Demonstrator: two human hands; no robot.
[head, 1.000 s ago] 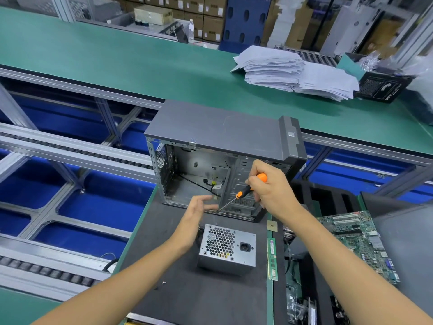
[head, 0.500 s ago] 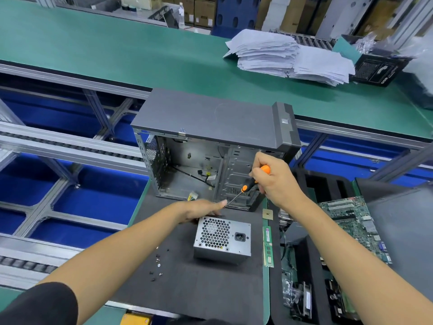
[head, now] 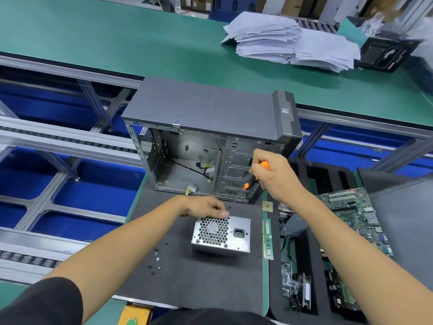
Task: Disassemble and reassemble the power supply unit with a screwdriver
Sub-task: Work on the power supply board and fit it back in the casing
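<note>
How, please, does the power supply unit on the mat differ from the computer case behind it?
The power supply unit is a small closed silver box; the computer case is far larger, dark grey on top, its side open. The left hand touches the unit; the case is untouched. Both stand on the dark mat.
</note>
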